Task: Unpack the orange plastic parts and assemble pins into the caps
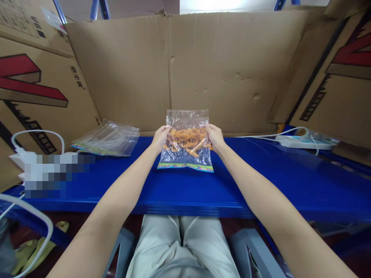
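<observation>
A clear plastic bag [185, 119] with a colourful printed strip along its near edge is held up over the blue table. Inside it lie several orange curled pieces [188, 139], whose exact kind I cannot make out. My left hand [161, 138] grips the bag's left edge, thumb on the near face. On the opposite edge, my right hand [215, 136] pinches the plastic in the same way. The fingers behind the bag are hidden. To the left, a second clear bag [108, 139] with a similar printed strip holds pale, tube-like pieces.
The blue table [185, 191] is bounded by a cardboard panel [220, 69] at the back and printed cardboard boxes [34, 85] on the left. White cables run to a power strip [307, 142] at the right. A white plugged device [26, 158] stands left, partly pixelated.
</observation>
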Available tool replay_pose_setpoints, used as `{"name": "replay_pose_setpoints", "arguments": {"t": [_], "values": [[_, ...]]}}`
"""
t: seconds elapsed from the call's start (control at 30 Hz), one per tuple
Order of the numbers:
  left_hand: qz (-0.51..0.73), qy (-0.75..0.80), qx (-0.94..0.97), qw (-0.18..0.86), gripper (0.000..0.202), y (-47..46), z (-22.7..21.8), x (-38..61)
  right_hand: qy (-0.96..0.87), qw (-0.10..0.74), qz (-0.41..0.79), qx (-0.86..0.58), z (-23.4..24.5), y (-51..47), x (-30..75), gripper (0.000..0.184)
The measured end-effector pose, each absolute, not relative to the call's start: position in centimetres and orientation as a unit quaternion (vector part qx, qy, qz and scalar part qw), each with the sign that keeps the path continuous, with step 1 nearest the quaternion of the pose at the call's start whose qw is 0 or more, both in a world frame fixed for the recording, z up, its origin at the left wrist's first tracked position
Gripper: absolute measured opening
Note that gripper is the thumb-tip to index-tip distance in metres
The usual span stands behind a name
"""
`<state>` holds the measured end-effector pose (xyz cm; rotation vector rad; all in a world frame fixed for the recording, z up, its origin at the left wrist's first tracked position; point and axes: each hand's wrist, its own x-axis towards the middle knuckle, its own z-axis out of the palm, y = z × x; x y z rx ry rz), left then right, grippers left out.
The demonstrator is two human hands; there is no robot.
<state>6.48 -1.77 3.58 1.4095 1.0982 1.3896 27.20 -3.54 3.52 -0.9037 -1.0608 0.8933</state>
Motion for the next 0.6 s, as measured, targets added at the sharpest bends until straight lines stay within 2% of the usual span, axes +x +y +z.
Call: {"name": "replay_pose_setpoints", "arguments": {"t": [0.17, 0.4, 0.53, 0.6], "values": [[0.605, 0.444, 0.530, 0.395, 0.020, -1.71, 3.66, 6.18, -0.506, 0.644, 0.412, -0.399, 3.57, -3.77, 26.79, 0.022], [0.609, 0.488, 0.551, 0.294, 0.022, -1.65, 3.39, 6.04, -0.476, 0.671, 0.431, -0.369, 3.89, -3.96, 26.56, 0.017], [0.591, 0.506, 0.600, 0.185, 0.017, -1.62, 3.40, 5.87, -0.442, 0.688, 0.440, -0.370, 3.79, -3.48, 26.89, 0.017], [0.579, 0.496, 0.637, 0.111, 0.024, -2.01, 3.53, 6.17, -0.403, 0.716, 0.421, -0.384, 3.72, -3.03, 27.37, 0.018]]}}
